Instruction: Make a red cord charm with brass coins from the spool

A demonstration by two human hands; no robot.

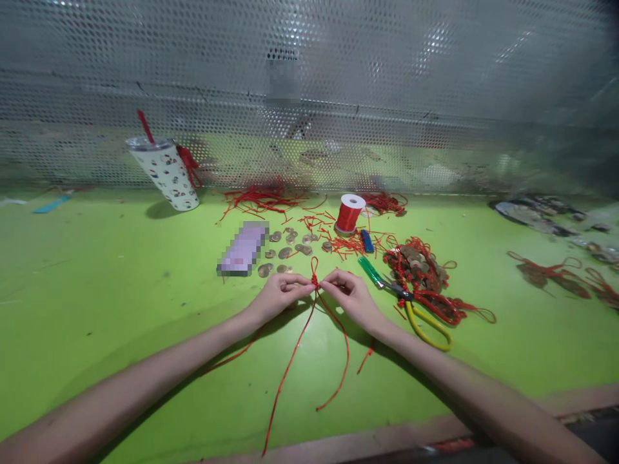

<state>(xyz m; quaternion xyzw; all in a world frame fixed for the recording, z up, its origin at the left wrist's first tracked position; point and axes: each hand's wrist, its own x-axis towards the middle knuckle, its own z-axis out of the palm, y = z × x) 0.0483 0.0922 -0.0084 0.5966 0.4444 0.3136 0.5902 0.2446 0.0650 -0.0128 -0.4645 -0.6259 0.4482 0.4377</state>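
A knotted red cord (315, 281) is pinched between my two hands over the green table. It has a small loop at its top, and two loose ends hang down toward the table's front edge. My left hand (280, 298) closes thumb and forefinger on the knot's left side. From the right, my right hand (352, 298) pinches the same knot, fingers closed. Several brass coins (286, 252) lie just beyond the left hand. Scissors (428, 325) with yellow and red handles rest right of the right hand, beside a green lighter (370, 270).
A heap of coins tied with red cord (418, 263) lies at the right. Behind are a red cord spool (350, 216), a blue lighter (367, 241), cord scraps (264, 198) and a blurred purple rectangular object (244, 247). A tumbler (169, 175) with a straw stands back left, before a perforated metal screen (217, 116).
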